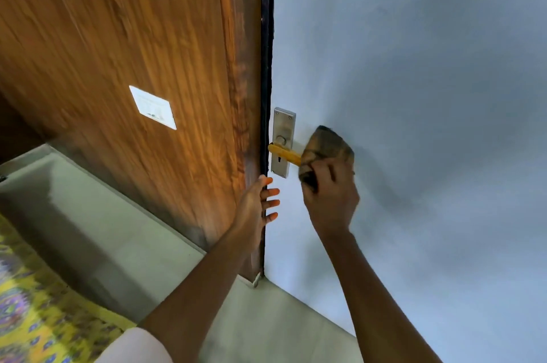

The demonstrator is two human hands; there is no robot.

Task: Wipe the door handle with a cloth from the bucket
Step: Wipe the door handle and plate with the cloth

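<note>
A yellow lever door handle [284, 153] sticks out from a steel backplate [283, 140] on the pale blue door [414, 96]. My right hand [330, 197] grips a brown cloth [325, 148] bunched over the handle's free end. My left hand [257, 206] holds the dark edge of the door just below the backplate, fingers wrapped around it onto the blue face. No bucket is in view.
A brown wood-grain panel [133, 52] with a white sticker [154, 107] stands left of the door edge. Grey floor [118, 229] runs below, with a yellow patterned mat [35, 315] at bottom left.
</note>
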